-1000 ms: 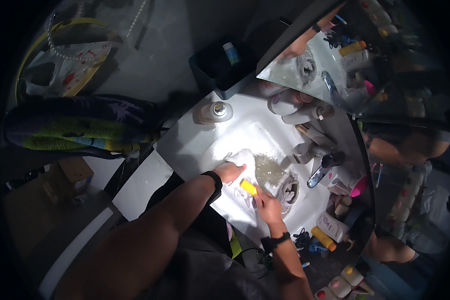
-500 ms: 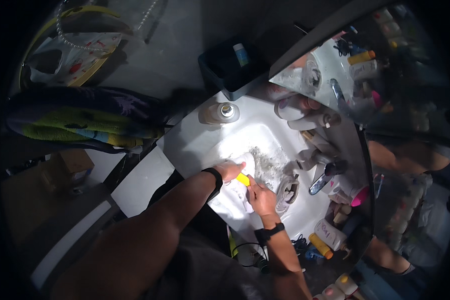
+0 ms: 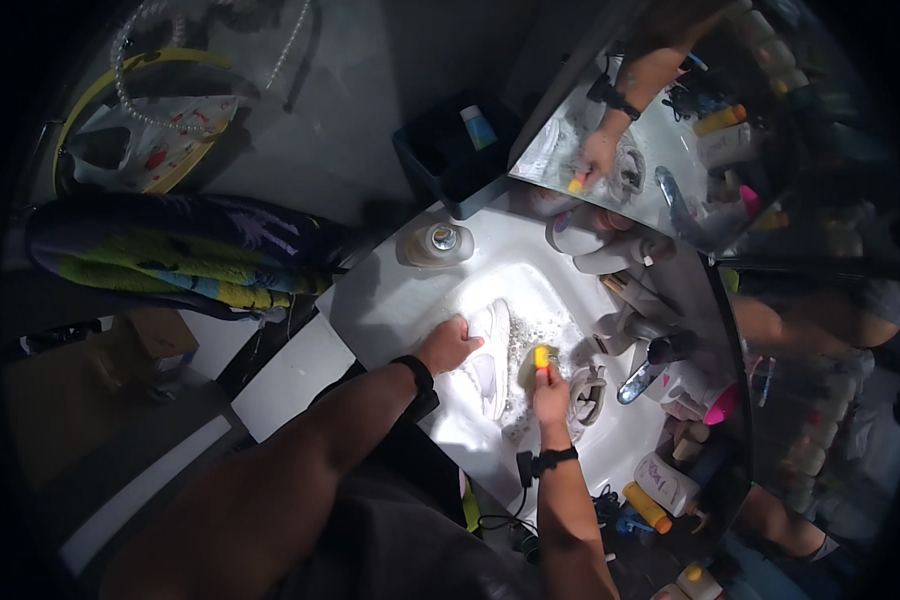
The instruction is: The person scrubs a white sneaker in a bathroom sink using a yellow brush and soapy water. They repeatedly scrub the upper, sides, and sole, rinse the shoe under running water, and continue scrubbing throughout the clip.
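In the white sink [image 3: 560,275], my left hand [image 3: 448,345] grips a wet white shoe [image 3: 488,365] by its side, fingers closed over its upper. The shoe lies tilted near the sink's left side, its pale sole edge turned to the right. My right hand [image 3: 550,398] is closed round a small yellow brush [image 3: 541,357], held over the sudsy water [image 3: 530,335] just right of the shoe and apart from it. The brush's bristles are hard to make out. A second, greyish shoe [image 3: 588,392] rests in the sink beside my right hand.
Right of the shoes is a metal faucet [image 3: 642,380], with several bottles [image 3: 610,250] along the mirror [image 3: 660,150]. A soap bottle [image 3: 438,244] stands on the far left rim, near a dark bin [image 3: 450,165]. A towel [image 3: 180,250] hangs at left; a cable [image 3: 505,520] dangles near my right wrist.
My right hand has moved the brush off the shoe, rightward over the suds. The shoe now sits more upright, with my left hand shifted slightly left on it.
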A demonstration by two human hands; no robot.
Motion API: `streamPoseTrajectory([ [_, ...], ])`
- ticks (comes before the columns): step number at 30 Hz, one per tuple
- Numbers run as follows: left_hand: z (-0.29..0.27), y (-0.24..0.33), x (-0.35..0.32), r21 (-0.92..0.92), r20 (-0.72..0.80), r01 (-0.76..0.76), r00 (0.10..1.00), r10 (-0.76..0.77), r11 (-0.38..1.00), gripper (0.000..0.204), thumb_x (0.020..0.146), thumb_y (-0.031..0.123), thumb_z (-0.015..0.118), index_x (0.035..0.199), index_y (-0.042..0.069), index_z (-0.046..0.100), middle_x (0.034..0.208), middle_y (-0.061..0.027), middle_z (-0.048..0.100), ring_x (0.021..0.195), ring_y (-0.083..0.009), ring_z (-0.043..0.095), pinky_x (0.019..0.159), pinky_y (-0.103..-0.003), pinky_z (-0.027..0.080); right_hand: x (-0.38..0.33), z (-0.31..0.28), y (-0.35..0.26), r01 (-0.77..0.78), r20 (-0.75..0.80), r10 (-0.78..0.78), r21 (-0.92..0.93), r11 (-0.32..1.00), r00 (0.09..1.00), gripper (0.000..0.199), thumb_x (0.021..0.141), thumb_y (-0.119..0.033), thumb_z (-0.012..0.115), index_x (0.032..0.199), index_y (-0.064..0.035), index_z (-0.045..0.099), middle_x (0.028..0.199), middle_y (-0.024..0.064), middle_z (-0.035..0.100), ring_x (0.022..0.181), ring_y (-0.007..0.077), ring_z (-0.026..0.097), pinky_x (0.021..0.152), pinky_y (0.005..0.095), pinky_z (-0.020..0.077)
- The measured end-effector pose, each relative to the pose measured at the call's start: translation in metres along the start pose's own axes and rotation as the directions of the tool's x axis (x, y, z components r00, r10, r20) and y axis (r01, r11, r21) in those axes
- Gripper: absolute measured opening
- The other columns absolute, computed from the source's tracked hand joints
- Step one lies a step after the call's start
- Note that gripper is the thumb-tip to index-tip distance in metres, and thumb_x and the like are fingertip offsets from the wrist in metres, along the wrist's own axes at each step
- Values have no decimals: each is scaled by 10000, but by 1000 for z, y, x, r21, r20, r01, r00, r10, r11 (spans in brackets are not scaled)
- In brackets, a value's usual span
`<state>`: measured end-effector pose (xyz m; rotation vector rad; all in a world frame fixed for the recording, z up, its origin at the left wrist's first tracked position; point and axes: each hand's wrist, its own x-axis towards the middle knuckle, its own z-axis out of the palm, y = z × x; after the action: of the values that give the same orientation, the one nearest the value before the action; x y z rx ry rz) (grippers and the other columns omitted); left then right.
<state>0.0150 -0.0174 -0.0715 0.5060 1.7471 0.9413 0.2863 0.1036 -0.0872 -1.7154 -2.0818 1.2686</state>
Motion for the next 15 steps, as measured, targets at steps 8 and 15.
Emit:
streamPoseTrajectory([
  [8, -3, 2, -3, 154, -45, -89, 994, 97, 984, 418, 887, 286, 852, 1089, -33, 672, 934, -159, 747, 831, -244, 703, 787, -366, 552, -26, -12, -46, 144, -39, -139, 170, 975, 990, 279, 1048, -173, 628, 1276, -47, 727, 998, 254, 757, 882, 372, 756, 776, 446, 574],
  [15, -9, 12, -7, 69, 173, -47, 984, 35, 996, 679, 824, 339, 877, 1293, -52, 580, 1020, -191, 741, 989, -316, 733, 889, -408, 558, -5, 13, -175, 411, 240, -333, -538, 736, 912, 445, 1056, -336, 612, 1446, -130, 671, 899, 235, 757, 807, 438, 741, 734, 529, 595],
])
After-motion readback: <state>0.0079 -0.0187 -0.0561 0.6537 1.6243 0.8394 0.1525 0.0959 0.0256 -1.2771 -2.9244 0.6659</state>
